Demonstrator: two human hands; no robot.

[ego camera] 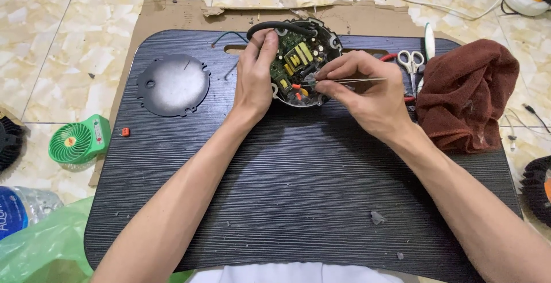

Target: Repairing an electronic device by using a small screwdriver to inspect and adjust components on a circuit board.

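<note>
Device: a round black housing with a green circuit board inside, lying at the far middle of the dark wood-grain surface, between the two hands.
Board detail: yellow blocks, small orange parts and a thick black cable curving over the top edge of the housing.
Left hand: rests on the left rim of the housing, fingers curled over the edge and pressed against the board, steadying it.
Right hand: fingers drawn together, pinching a thin pair of metal tweezers.
Tweezers: lie nearly level, tips pointing left onto the lower part of the board beside the orange parts.
Disc: a flat round grey metal plate with notched edge, on the surface well left of the housing.
Right side: scissors with white handles just beyond the right hand, next to a crumpled brown cloth.
Under the surface: a sheet of brown cardboard on pale tiled floor.
Floor, left: a small green fan, a plastic water bottle and a green plastic bag.
</note>
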